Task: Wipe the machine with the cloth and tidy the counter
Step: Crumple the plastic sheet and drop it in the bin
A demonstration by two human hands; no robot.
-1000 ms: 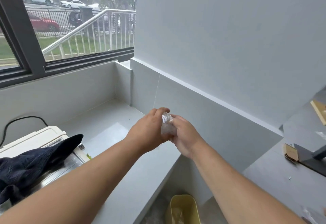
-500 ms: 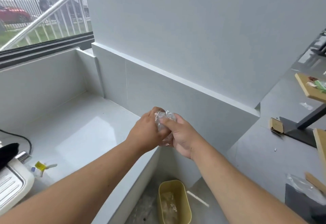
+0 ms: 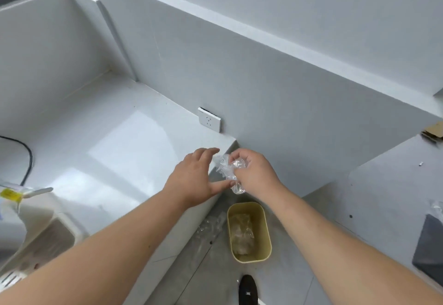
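White counter (image 3: 100,136) ended at the wall. Right hand (image 3: 254,172) gripped a crumpled wrap (image 3: 227,168) above the bin (image 3: 266,232); left hand (image 3: 194,180) was released, fingers spread. Step: tidying. Next: drop the wrap into the bin. Machine (image 3: 36,240) sat near left.

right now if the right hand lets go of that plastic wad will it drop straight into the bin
Probably not neatly: the plastic wad looks thin and crinkled, so likely very light and apt to drift. The bin sits below, slightly nearer. It may also spring open once released.
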